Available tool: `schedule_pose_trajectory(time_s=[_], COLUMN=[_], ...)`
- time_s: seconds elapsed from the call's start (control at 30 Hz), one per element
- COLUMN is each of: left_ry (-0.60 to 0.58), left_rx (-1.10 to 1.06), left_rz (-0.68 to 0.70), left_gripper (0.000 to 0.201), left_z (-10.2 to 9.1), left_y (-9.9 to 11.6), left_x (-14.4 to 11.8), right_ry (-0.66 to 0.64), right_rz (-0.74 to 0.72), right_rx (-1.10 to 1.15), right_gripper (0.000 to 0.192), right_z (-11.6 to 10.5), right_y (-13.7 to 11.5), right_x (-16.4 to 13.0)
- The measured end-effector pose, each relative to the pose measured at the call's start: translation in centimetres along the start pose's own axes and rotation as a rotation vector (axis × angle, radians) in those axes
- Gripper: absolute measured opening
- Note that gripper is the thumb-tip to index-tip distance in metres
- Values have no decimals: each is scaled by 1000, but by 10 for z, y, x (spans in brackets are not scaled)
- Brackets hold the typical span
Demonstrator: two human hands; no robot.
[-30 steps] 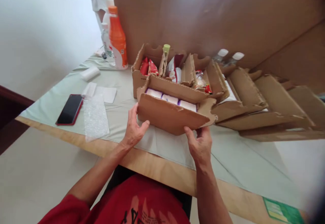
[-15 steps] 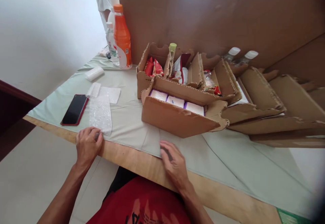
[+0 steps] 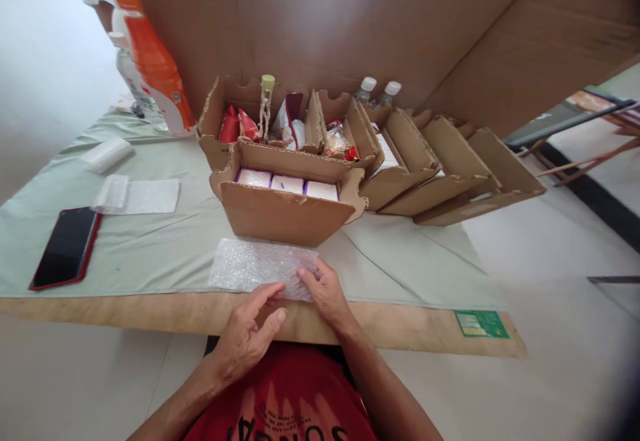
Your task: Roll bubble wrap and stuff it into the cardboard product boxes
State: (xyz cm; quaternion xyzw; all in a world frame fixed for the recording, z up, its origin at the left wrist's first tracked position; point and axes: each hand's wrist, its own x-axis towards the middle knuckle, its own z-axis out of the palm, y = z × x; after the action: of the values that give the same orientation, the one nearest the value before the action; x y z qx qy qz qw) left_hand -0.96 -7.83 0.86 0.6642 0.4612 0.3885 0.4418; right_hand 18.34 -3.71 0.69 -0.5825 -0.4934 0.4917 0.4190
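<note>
A flat piece of bubble wrap [image 3: 253, 265] lies at the table's front edge, just before a cardboard box [image 3: 285, 217] holding three white-topped packs [image 3: 287, 183] with purple edges. My right hand [image 3: 325, 289] grips the wrap's right end, thumb on top and fingers beyond or under it. Close to the wrap's lower edge is my left hand [image 3: 253, 324], its thumb and fingers apart and nothing between them.
At the left lie a red-cased phone [image 3: 67, 247], another clear plastic piece [image 3: 150, 196] and a white roll [image 3: 109, 154]. An orange bottle [image 3: 157, 67] stands behind them. Several cardboard bins [image 3: 400, 144] with snack packets line the back, before a tall cardboard panel [image 3: 310, 21].
The bubble wrap has moved right, from beside the phone to in front of the box. My right hand now holds it, and my left hand has come across and opened. The view has turned right.
</note>
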Motion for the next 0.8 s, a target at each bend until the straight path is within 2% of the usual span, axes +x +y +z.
schedule_pose_trajectory(time_s=[0.1, 0.23, 0.3, 0.37, 0.43, 0.5, 0.57, 0.63, 0.7, 0.8], left_ry=[90, 156, 182, 209, 187, 125, 63, 24, -15, -41], left_rx=[110, 281, 366, 442, 498, 562, 663, 770, 825, 802], left_rz=[59, 140, 214, 294, 372, 428, 438, 416, 395, 384], left_gripper=[25, 22, 21, 22, 24, 27, 27, 25, 24, 24], left_z=[-9, -27, -33, -35, -31, -25, -20, -17, -18, -20], left_y=[-2, -3, 0, 3, 4, -1, -12, -27, -40, -49], left_x=[2, 18, 30, 41, 51, 57, 59, 59, 57, 54], right_ry=[74, 264, 376, 398, 276, 59, -130, -216, -225, -173], right_rz=[4, -40, -108, -219, -352, -466, -539, -588, -622, -596], right_rx=[-128, -561, -688, -737, -758, -778, -823, -884, -918, -897], right_gripper=[39, 54, 52, 40, 32, 32, 32, 32, 34, 34], right_z=[-37, -78, -88, -83, -62, -30, 0, 14, 7, -31], right_y=[8, 13, 11, 7, 2, 1, 5, 13, 25, 40], right_x=[2, -5, -13, -19, -17, -8, 5, 12, 8, -13])
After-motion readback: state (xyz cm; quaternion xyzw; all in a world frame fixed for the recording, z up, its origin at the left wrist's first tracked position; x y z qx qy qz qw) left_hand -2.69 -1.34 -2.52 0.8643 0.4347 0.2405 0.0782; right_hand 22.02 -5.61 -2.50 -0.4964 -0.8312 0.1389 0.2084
